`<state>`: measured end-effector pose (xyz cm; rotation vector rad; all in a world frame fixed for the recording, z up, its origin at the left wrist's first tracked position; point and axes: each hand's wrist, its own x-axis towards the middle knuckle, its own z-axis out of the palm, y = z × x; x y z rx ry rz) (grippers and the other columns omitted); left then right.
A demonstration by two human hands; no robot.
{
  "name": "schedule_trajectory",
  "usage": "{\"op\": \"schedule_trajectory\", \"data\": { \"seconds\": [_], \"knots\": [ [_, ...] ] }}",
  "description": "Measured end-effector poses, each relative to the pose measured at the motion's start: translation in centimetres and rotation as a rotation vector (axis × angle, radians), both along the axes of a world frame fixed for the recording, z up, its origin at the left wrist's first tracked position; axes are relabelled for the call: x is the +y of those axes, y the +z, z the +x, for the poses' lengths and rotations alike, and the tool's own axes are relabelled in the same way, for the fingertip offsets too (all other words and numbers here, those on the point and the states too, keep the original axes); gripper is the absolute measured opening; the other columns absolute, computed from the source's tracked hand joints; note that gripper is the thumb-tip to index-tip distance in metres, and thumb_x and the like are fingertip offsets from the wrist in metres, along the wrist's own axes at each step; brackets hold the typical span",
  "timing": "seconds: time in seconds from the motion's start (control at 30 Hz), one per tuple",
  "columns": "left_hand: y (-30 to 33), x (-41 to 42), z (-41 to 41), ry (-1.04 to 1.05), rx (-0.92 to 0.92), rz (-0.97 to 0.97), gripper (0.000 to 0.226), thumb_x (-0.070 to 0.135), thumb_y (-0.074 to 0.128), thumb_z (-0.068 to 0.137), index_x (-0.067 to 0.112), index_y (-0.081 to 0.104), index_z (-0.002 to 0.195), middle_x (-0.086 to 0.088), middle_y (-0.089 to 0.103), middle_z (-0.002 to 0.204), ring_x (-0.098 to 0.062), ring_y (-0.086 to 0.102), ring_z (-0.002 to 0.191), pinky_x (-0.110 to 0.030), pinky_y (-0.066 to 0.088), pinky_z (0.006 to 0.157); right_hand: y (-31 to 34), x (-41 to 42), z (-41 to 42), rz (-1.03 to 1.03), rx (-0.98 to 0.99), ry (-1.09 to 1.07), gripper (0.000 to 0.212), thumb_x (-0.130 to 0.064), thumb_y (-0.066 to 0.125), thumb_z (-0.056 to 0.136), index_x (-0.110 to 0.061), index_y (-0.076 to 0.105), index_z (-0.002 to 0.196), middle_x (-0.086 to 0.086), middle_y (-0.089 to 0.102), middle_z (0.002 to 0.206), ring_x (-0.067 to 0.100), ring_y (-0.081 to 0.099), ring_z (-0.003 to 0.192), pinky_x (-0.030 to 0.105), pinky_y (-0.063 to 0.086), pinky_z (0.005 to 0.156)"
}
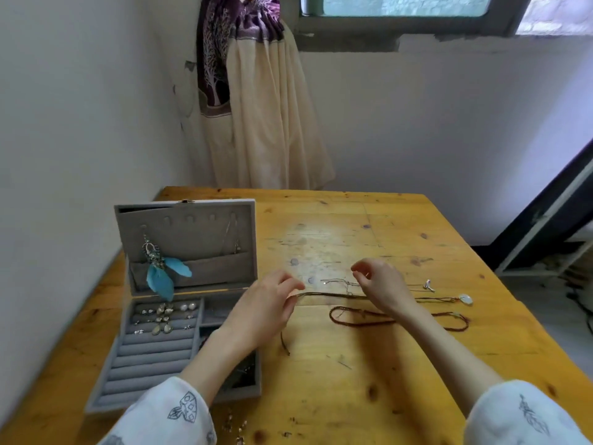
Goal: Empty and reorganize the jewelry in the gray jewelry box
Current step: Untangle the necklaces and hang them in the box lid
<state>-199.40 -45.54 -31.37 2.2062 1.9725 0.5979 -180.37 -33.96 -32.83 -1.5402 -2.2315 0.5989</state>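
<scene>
A yellow wooden desk [369,364] carries an open gray jewelry box [179,316] at its left, lid upright. To its right, the left hand [263,303] pinches a thin brown cord necklace [337,295]; the right hand [382,284] pinches a fine silver chain [337,281].

Table [369,364] is looking like knotty pine, yellowish wood with a worn, scuffed patch showing a dull shine in the middle. The jewelry box [179,367] is wearing matt gray velvety fabric all over. Feather earrings [163,271] are looking soft and blue; the cord necklace [337,295] is looking like thin brown string.
</scene>
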Motion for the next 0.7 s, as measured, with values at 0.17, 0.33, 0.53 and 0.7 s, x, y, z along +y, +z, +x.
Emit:
{"op": "schedule_trajectory", "data": {
  "seconds": [0.17,0.33,0.53,0.7],
  "knots": [
    [-1.5,1.4,1.8,-0.052,0.059,-0.257,0.048,0.026,0.042,0.095,0.025,0.029,0.141,0.005,0.035,0.143,-0.013,0.038,0.128,-0.031,0.035,0.106,-1.3,2.0,2.1,-0.039,-0.305,-0.098,0.026,-0.027,0.051,0.089,-0.018,0.058,0.113,0.007,0.054,0.122,0.025,0.04,0.122,0.043,0.032,0.098],
    [-2.3,1.8,1.9,-0.054,0.2,-0.397,0.059,0.024,0.038,0.095,0.02,0.01,0.147,0.0,0.014,0.154,-0.016,0.016,0.14,-0.034,0.016,0.115,-1.8,3.0,1.5,-0.106,-0.293,-0.123,0.017,-0.023,0.054,0.088,-0.02,0.065,0.1,0.009,0.055,0.12,0.027,0.039,0.12,0.044,0.031,0.097],
    [-2.2,1.8,1.9,-0.056,0.186,-0.444,0.057,0.024,0.038,0.096,0.02,0.012,0.147,0.0,0.012,0.155,-0.017,0.014,0.141,-0.034,0.015,0.116,-2.2,2.4,1.1,-0.067,-0.429,-0.011,0.023,-0.019,0.042,0.094,-0.01,0.057,0.107,0.012,0.045,0.123,0.029,0.034,0.119,0.048,0.029,0.095],
    [-0.7,1.6,2.0,-0.001,-0.017,-0.335,0.052,0.023,0.041,0.096,0.021,0.023,0.145,0.001,0.024,0.15,-0.014,0.023,0.138,-0.033,0.022,0.114,0.0,1.7,1.2,-0.087,-0.079,-0.065,0.01,-0.016,0.037,0.095,-0.014,0.047,0.097,0.009,0.057,0.108,0.028,0.047,0.109,0.042,0.035,0.09]
  ]
}}
